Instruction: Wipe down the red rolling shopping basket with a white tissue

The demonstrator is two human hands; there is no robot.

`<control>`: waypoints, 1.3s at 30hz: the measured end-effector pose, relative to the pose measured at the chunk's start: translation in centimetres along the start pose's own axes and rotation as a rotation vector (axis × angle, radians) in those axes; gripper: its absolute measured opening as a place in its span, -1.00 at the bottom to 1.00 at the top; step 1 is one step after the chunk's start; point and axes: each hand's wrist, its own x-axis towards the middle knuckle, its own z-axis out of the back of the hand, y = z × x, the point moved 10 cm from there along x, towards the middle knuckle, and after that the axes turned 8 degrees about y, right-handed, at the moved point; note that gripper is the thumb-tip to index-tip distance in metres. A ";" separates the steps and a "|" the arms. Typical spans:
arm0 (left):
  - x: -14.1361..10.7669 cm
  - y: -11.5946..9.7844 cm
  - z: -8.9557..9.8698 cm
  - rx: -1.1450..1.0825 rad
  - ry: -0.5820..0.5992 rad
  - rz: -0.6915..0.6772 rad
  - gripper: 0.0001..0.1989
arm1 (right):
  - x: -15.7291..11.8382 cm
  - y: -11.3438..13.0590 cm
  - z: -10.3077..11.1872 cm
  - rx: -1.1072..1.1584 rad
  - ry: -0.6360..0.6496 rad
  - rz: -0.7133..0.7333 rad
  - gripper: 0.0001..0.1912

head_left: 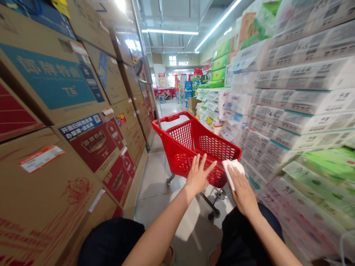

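A red plastic shopping cart (181, 161) with perforated sides stands on wheels in front of my knees; no goods show inside the part of its basket I can see. My left hand (198, 178) has its fingers spread against or just in front of the cart's near side; whether it touches is hard to tell. Under the fingers of my right hand (244, 190) is a folded white cloth (230, 173), at the cart's near right corner. That hand lies over the cloth, fingers together and pointing forward, with part of the cloth sticking out beyond them.
Stacked cardboard boxes (88, 144) wall the left side, beside a metal pole (151, 96). On the right rise piles of wrapped tissue packs (277, 111), with green packs (330, 173) lower down. Tiled floor (151, 181) runs ahead along the aisle toward more shelves.
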 end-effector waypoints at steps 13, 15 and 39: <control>1.0 -0.8 1.3 0.110 -0.006 -0.021 -0.11 | 2.3 2.6 -1.2 0.016 0.026 0.043 0.01; 1.2 -0.8 1.5 0.101 -0.007 -0.031 -0.13 | 2.3 1.9 -1.0 0.004 0.022 0.064 0.04; 1.7 2.2 1.3 0.073 -0.006 0.069 -0.10 | 4.5 2.8 -1.3 -0.050 0.014 0.015 0.02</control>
